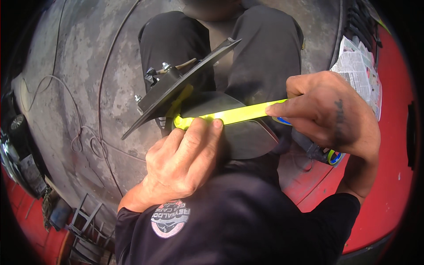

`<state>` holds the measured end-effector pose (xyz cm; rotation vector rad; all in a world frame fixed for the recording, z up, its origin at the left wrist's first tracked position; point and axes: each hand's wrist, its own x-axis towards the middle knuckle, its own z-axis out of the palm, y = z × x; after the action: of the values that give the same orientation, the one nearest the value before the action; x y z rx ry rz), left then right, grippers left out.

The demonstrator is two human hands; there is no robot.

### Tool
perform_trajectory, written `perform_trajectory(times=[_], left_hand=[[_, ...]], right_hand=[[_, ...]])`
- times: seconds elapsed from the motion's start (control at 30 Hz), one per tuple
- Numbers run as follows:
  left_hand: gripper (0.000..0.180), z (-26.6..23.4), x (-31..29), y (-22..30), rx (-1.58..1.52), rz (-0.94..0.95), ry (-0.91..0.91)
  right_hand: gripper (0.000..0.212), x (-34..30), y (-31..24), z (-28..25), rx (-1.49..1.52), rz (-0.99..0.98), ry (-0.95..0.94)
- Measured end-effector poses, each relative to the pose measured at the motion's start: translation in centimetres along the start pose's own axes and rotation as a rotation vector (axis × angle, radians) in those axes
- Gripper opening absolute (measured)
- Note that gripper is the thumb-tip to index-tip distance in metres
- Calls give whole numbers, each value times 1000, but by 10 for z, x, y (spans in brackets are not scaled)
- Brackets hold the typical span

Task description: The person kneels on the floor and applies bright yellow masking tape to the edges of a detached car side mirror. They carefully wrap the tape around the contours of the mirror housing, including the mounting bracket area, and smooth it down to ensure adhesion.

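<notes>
A dark car side mirror [247, 143] with a flat black mounting plate [174, 88] lies across my lap. Bolts and a short cable stick out of the plate. A strip of bright yellow masking tape [240, 114] runs over the mirror, its left end folded near the plate. My left hand [183, 161] presses the tape down with bent fingertips. Between the thumb and fingers of my right hand [329, 110] the strip's other end is pinched. A blue edge shows just under that grip. Below my right hand is a dark ring-shaped piece [333, 157] with yellow and blue inside; its kind is unclear.
Crumpled newspaper [360, 66] rests by a red car panel [393, 145] on the right. Long thin cables [102, 88] snake over the stained concrete floor [84, 53]. At lower left stand a metal frame [88, 221] and red equipment [26, 212].
</notes>
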<state>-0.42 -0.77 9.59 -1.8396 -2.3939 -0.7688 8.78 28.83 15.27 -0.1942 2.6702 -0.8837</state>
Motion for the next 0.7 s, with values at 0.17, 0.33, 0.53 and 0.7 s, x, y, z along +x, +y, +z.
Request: perform_trajectory(times=[0.17, 0.33, 0.53, 0.7], left_hand=[[49, -1, 1, -2, 21, 28, -16], [42, -2, 5, -4, 94, 93, -58], [38, -5, 14, 3, 162, 104, -94], [52, -5, 16, 6, 72, 78, -86]], right_hand=[[21, 0, 0, 5, 13, 11, -6], [22, -2, 1, 6, 15, 7, -4], [23, -5, 6, 12, 25, 3, 1], [34, -9, 11, 21, 74, -32, 64]])
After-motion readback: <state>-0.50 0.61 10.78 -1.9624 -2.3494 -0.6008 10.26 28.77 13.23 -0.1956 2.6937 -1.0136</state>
